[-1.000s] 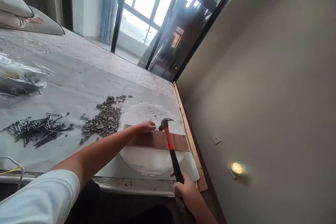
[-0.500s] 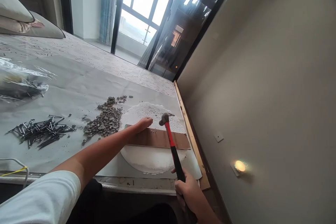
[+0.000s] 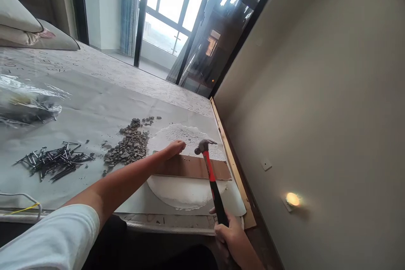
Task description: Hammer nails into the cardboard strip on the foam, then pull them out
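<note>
Red-handled hammer point(image 3: 209, 164) — raised over brown plank point(image 3: 193, 168)

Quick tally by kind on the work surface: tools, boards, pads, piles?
Hammer: 1
Wooden board: 1
White foam pad: 1
Nail pile: 1
Rubble pile: 1
Plastic bag: 1
Total: 6

Right hand point(image 3: 228, 236) grips a red-and-black hammer point(image 3: 211, 177) — its head raised over the brown board point(image 3: 193, 168) — while the left hand point(image 3: 174, 149) rests at the board's far edge.
</note>
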{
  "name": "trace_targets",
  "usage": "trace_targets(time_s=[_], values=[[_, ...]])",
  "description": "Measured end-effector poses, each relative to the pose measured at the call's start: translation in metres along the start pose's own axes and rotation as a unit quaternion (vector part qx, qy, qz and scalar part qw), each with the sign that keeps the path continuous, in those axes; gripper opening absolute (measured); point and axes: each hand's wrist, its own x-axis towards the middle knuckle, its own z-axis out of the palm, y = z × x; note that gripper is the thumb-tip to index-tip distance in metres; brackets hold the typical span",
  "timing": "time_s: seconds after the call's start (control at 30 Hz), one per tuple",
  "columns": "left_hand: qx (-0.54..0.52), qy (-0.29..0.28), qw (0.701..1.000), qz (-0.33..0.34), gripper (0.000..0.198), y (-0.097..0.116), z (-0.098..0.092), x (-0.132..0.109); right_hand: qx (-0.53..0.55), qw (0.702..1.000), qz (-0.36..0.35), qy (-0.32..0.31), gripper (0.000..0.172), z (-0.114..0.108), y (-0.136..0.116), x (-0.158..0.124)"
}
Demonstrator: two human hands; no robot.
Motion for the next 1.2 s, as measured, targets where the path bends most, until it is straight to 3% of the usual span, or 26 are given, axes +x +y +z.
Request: trace_targets(time_s=[0.1,0.2,0.3,0.37,0.43,0.53,0.63,0.73,0.83,1.03,1.2], values=[[-0.014,0.016,1.000,0.002,0.025,0.016,-0.024,-0.005,0.074,0.997,0.004,-0.020,0.038,-0.010,0.024,-0.005],[0.064,0.082,0.994,0.035,0.029,0.026,-0.067,-0.024,0.145,0.987,0.003,-0.063,0.039,-0.017,0.053,-0.006],[0.225,0.183,0.955,0.056,0.032,0.017,-0.109,-0.062,0.189,0.978,0.019,-0.088,0.039,-0.018,0.072,-0.007],[0.327,0.221,0.918,0.025,0.030,-0.002,-0.125,-0.093,0.211,0.973,0.026,-0.089,0.039,-0.017,0.076,-0.008],[0.411,0.165,0.896,-0.045,0.027,-0.028,-0.130,-0.123,0.227,0.969,0.030,-0.090,0.040,-0.016,0.075,-0.009],[0.505,0.053,0.849,-0.144,0.020,-0.066,-0.123,-0.155,0.231,0.969,0.033,-0.082,0.040,-0.013,0.071,-0.011],[0.550,0.012,0.805,-0.223,0.019,-0.087,-0.112,-0.164,0.217,0.973,0.034,-0.065,0.038,-0.010,0.067,-0.012],[0.560,0.000,0.791,-0.247,0.016,-0.088,-0.108,-0.156,0.222,0.973,0.028,-0.061,0.036,-0.007,0.065,-0.010],[0.540,0.015,0.811,-0.225,0.015,-0.074,-0.112,-0.144,0.253,0.965,0.015,-0.075,0.033,-0.006,0.066,-0.006],[0.261,0.041,0.937,-0.230,0.015,-0.024,-0.121,-0.132,0.282,0.956,0.008,-0.076,0.032,-0.004,0.075,0.000],[0.124,-0.004,0.980,-0.158,0.036,0.023,-0.096,-0.117,0.279,0.957,-0.001,-0.075,0.035,-0.001,0.083,0.001]])
